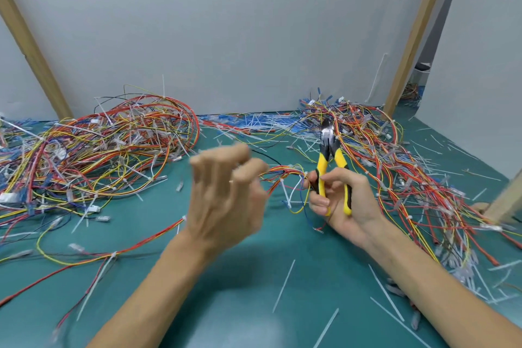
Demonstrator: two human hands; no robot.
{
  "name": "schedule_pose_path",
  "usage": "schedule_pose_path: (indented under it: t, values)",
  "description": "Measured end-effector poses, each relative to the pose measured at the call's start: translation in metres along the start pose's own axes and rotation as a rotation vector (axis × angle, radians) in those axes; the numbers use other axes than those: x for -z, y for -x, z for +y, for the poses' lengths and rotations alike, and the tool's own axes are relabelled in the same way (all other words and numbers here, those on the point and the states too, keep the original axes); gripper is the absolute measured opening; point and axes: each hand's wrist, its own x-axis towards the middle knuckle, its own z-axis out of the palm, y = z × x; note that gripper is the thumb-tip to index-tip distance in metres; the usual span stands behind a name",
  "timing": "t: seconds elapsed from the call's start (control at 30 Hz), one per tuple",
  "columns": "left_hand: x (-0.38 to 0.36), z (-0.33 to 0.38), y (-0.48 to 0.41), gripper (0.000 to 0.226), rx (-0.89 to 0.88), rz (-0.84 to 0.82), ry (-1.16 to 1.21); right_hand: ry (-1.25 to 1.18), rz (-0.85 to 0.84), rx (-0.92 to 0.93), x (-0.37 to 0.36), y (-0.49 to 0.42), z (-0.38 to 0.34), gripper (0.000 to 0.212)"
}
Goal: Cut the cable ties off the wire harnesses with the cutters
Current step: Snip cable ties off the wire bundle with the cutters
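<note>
**Cutters held upright over a bench strewn with wire harnesses**

Yellow-and-black cutters (329, 150) are gripped by the handles in the right hand (339, 200), with the steel nose pointed up and away. The handles are wrapped by the fingers of that grip, and the thumb is laid on the near handle. A thin harness (285, 175) of red, yellow and blue wires is strung between the two hands, and a white cable tie (285, 195) is seen hanging from it just beside the right fingers. The left hand (223, 198) is raised and blurred, fingers curled. Whether the harness is held in its grip cannot be told. A large tangle of harnesses (99, 144) is heaped at the left of the green bench (254, 277), and a second tangle (395, 164) is spread at the right behind the cutters. Loose white tie offcuts (284, 285) are scattered over the near bench.
</note>
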Motion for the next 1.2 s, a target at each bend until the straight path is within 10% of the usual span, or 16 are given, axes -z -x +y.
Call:
schedule_pose_path:
  t: [0.1, 0.3, 0.6, 0.9, 1.2]
  values:
    - [-0.007, 0.022, 0.007, 0.016, 0.079, -0.321, 0.229, -0.073, -0.020, -0.027, 0.000, -0.001, -0.001, 0.017]
    - [-0.021, 0.016, 0.020, 0.039, 0.363, -0.596, 0.010, -0.143, -0.053, -0.101, 0.000, -0.001, -0.002, 0.015]
    - [-0.031, 0.007, 0.027, 0.008, 0.669, -0.422, 0.284, 0.023, 0.006, -0.050, -0.004, -0.002, 0.005, 0.017]
    - [-0.023, -0.009, 0.015, 0.016, 0.158, -0.370, -0.055, 0.184, 0.020, -0.141, -0.004, 0.000, 0.004, 0.018]
    - [-0.024, -0.018, 0.024, 0.010, 0.515, -0.518, 0.412, 0.246, -0.085, -0.270, 0.001, 0.000, 0.001, 0.017]
